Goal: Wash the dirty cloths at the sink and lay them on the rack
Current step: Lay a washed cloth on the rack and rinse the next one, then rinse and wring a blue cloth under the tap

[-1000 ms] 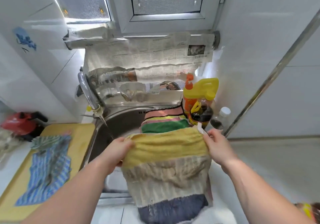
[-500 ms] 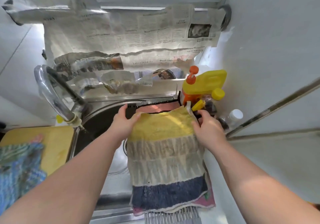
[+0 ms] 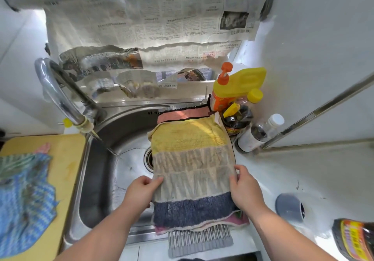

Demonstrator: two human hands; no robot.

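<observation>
Striped cloth (image 3: pixel 192 165) (yellow, beige and navy bands) is lying flat on the rack (image 3: pixel 200 240), which is spanning the right side of the sink (image 3: pixel 97 179) from front to back. The yellow band is sitting toward the sink's back edge and the navy band toward its front edge. Pink cloth (image 3: pixel 182 114) is lying underneath, showing at the back and at the front right corner.

Left hand (image 3: pixel 141 190) is gripping the striped cloth's left edge at the beige band. Its thumb is pressing on top, and its fingers are curling under the edge, mostly hidden. Right hand (image 3: pixel 244 190) is gripping the right edge at the same level, thumb on top and fingers wrapping the edge. Both hands are clamping on fabric.

Blue cloth (image 3: pixel 26 204) is lying crumpled on the yellow board (image 3: pixel 66 159) just beside the sink's left edge, well apart from the rack. Faucet (image 3: pixel 56 90) is arching over the sink's back left corner. Yellow jug (image 3: pixel 247 78), orange pump bottle (image 3: pixel 221 97) and clear bottle (image 3: pixel 259 133) are standing at the sink's back right corner, near the rack's far end. Newspaper (image 3: pixel 151 22) is hanging across the wall behind the sink.
</observation>
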